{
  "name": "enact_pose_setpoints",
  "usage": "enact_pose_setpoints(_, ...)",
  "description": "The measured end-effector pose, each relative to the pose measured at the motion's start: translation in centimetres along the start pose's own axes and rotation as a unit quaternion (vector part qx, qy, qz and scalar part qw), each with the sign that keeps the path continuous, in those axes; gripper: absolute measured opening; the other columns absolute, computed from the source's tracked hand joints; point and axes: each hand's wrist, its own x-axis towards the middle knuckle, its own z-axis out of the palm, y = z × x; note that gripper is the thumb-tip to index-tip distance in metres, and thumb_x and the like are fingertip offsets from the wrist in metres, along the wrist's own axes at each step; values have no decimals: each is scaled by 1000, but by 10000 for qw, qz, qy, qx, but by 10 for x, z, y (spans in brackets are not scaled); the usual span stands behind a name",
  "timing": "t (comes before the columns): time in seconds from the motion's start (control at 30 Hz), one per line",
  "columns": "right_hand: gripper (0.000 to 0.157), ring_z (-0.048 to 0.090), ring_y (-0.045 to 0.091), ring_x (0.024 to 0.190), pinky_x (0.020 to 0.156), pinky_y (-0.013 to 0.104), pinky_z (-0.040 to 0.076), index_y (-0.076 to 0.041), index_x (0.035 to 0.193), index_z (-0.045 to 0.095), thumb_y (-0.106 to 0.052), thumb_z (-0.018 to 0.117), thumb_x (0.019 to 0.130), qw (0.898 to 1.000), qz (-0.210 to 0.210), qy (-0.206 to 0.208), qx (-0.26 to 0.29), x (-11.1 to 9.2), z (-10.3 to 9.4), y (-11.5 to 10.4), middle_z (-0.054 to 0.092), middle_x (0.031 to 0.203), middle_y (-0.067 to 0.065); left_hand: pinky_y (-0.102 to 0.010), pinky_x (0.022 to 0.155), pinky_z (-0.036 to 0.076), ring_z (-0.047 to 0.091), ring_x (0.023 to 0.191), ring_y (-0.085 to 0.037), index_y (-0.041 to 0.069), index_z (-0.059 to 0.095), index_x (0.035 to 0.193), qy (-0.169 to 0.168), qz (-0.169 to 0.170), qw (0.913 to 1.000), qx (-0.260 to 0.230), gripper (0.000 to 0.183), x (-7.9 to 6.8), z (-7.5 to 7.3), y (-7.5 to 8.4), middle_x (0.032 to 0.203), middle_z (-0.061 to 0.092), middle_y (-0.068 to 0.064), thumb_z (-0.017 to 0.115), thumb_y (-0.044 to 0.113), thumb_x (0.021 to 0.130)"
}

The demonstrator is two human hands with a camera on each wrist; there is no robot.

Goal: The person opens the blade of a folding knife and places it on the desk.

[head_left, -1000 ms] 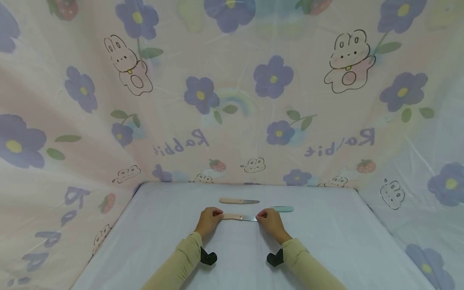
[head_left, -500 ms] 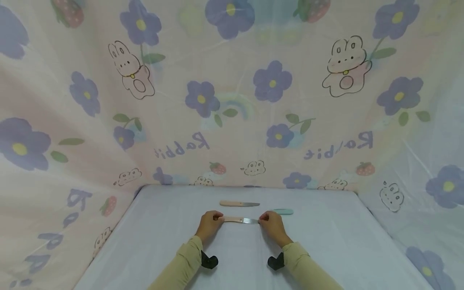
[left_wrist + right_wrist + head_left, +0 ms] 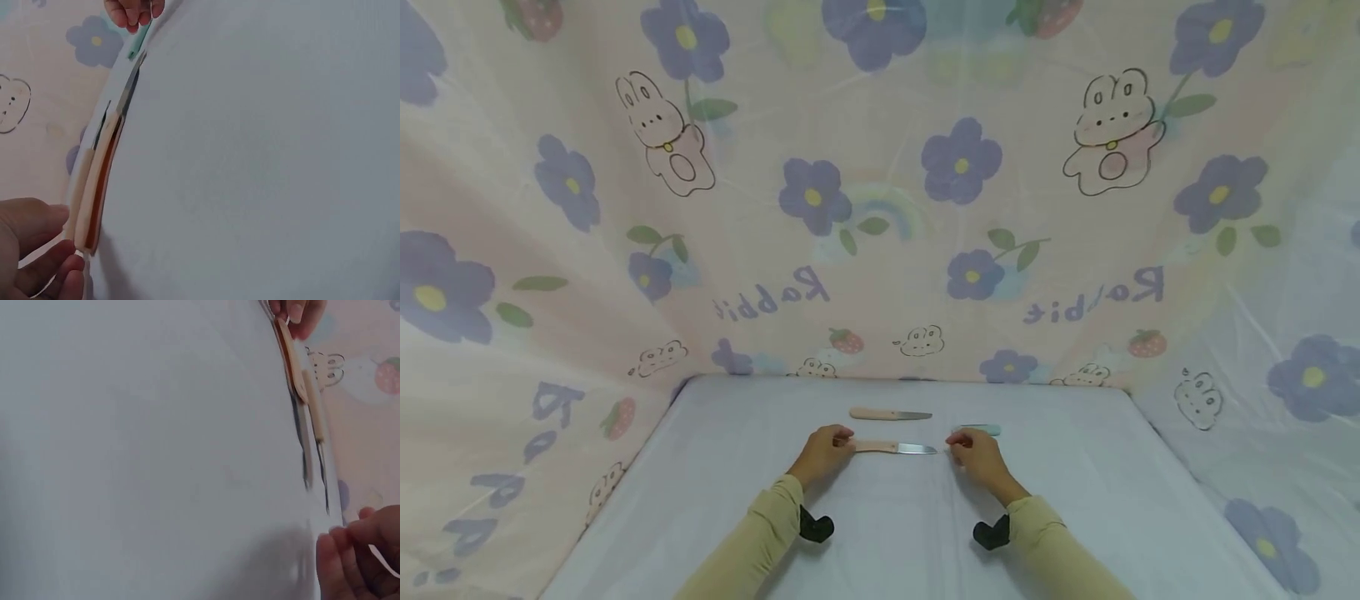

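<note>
A folding knife (image 3: 876, 447) with a peach handle lies unfolded on the white table, blade pointing right. A slot runs along its handle in the left wrist view. My left hand (image 3: 823, 454) is at the handle's end, thumb and fingertips apart (image 3: 37, 250). Just beyond the blade tip is my right hand (image 3: 981, 458), fingers loosely bent and holding nothing. Behind lies a second peach-handled knife (image 3: 880, 413), blade also to the right. A teal-handled piece (image 3: 988, 430), partly hidden behind my right hand, lies at the right.
The white-covered table (image 3: 895, 533) meets a printed curtain (image 3: 880, 250) at its back edge. More of this fabric hangs at both sides. Black wrist-worn devices (image 3: 816, 527) sit beneath both sleeves.
My right hand has left the blade tip and moved right. My left hand has shifted slightly left, and its thumb and fingers are now apart. The unfolded knife stays in about the same place.
</note>
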Motion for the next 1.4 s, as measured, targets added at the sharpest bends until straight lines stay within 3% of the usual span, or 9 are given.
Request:
enact_pose_setpoints(0.17,9,62,25,73,63,31,54,7,92,63,4,59,85,9997,-47,88,204,3,-23,5,64,88,19,-33,73,51,59,89,-21,-2,62,109,142,150,9997,-94,24,4,0,14,104,63,-13,63,11,89)
enact_pose_setpoints(0.33,11,61,34,81,66,34,55,10,95,62,4,58,87,9997,-61,141,166,8,-51,9,63,94,25,-32,77,51,59,93,-21,1,63,110,80,294,9990,-340,23,11,5,42,104,64,-10,62,12,90)
enact_pose_setpoints(0.5,14,60,34,86,67,31,53,8,99,63,1,57,89,9995,-222,27,-233,13,-76,12,63,99,24,-30,80,50,59,94,-15,9,65,109,-93,245,9986,-452,21,21,17,71,101,64,0,62,19,91)
enact_pose_setpoints(0.63,15,60,30,86,69,34,52,5,101,63,-3,57,90,9965,-439,-127,-705,19,-92,12,64,100,20,-30,80,50,59,92,-14,8,65,108,-282,357,9971,-606,21,29,28,88,100,65,-1,62,19,91)
enact_pose_setpoints(0.87,12,60,30,91,74,41,50,0,98,65,-5,58,90,9912,-675,-168,-1130,30,-109,8,65,98,15,-26,77,50,58,92,-12,11,65,107,-578,328,9947,-780,19,42,47,108,100,64,2,61,20,91)
enact_pose_setpoints(1.07,13,59,28,89,72,38,50,1,98,65,-4,59,89,9920,-637,-404,-1011,36,-107,9,65,95,14,-27,76,50,58,90,-12,6,64,108,-807,-79,9896,-1187,21,50,68,108,99,63,1,63,18,90)
enact_pose_setpoints(1.2,16,59,28,90,73,38,50,3,102,64,-5,59,89,9908,-523,-688,-1041,41,-101,12,64,96,12,-31,79,51,59,90,-16,0,61,111,-963,-527,9764,-1860,23,52,82,103,99,62,-1,61,11,90)
enact_pose_setpoints(1.4,18,58,27,91,77,41,50,5,104,63,-4,59,89,9893,-316,-888,-1114,54,-95,19,64,96,12,-37,84,50,61,91,-21,-7,55,117,-1174,-1072,9435,-2908,30,55,104,105,103,61,-14,59,8,91)
